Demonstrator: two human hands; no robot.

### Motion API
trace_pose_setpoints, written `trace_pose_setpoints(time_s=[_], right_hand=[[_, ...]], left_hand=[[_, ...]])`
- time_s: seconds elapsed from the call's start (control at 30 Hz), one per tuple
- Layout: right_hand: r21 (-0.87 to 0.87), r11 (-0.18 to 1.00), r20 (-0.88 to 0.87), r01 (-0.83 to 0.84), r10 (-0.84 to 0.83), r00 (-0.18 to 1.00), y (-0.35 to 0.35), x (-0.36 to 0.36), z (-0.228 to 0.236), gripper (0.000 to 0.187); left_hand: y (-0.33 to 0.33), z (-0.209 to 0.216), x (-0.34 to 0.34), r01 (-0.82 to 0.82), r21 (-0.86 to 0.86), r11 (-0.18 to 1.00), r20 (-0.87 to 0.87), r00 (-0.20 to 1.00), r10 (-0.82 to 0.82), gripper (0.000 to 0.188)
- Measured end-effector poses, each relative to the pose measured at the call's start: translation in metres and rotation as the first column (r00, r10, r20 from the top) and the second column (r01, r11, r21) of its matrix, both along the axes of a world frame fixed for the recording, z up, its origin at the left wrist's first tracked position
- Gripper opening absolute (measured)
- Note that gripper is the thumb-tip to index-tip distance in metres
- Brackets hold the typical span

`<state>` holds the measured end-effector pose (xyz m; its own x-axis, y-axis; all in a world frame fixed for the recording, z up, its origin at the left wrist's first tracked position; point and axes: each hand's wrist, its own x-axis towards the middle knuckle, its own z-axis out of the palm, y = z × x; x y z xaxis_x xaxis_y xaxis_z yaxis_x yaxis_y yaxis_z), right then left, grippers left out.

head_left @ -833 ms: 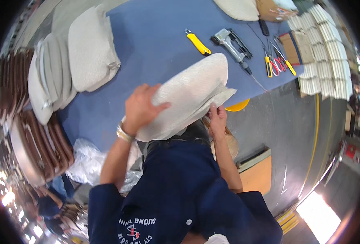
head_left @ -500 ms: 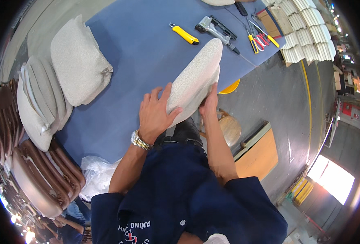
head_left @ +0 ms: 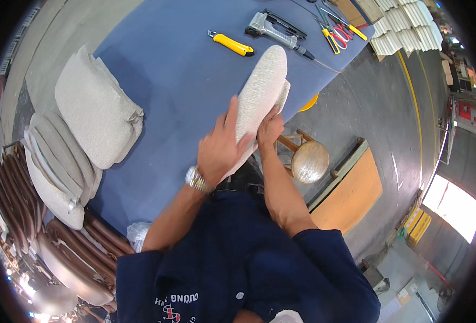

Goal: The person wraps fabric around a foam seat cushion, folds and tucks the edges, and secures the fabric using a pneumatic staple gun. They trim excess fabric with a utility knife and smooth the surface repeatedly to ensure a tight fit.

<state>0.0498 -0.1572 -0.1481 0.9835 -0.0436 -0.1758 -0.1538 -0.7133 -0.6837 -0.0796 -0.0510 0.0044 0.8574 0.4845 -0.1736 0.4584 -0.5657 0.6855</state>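
Note:
A pale beige fabric-covered cushion (head_left: 264, 81) stands tilted on its edge at the near side of the blue table, in front of my body. My left hand (head_left: 219, 145), with a metal watch at the wrist, lies along its left face with fingers stretched and thumb apart. On the other side, my right hand (head_left: 271, 128) has its fingers closed on the cushion's right edge, by a fold of fabric; some fingertips are hidden. Beyond the cushion lie a yellow utility knife (head_left: 232, 44) and a grey staple gun (head_left: 275, 31) with a hose.
Wrapped beige cushions (head_left: 101, 110) and a fabric stack (head_left: 60, 161) line the left, above brown padded pieces (head_left: 74, 258). Scissors (head_left: 343, 35) and yellow-handled tools lie far right on the blue table (head_left: 168, 81). A wooden stool (head_left: 310, 161) and an orange-brown board (head_left: 351, 194) stand right.
The cushion has turned more upright and edge-on. My left hand has moved right and flattened along its face; my right hand has shifted slightly left. The view has shifted too.

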Motion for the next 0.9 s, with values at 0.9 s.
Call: trace_pose_setpoints(time_s=[0.9], right_hand=[[0.712, 0.618, -0.588, 0.333, 0.265, 0.764, -0.091, -0.068, -0.022, 0.068]], left_hand=[[-0.06, -0.058, -0.127, -0.306, -0.087, 0.948, 0.313, 0.895, 0.317, 0.087]])
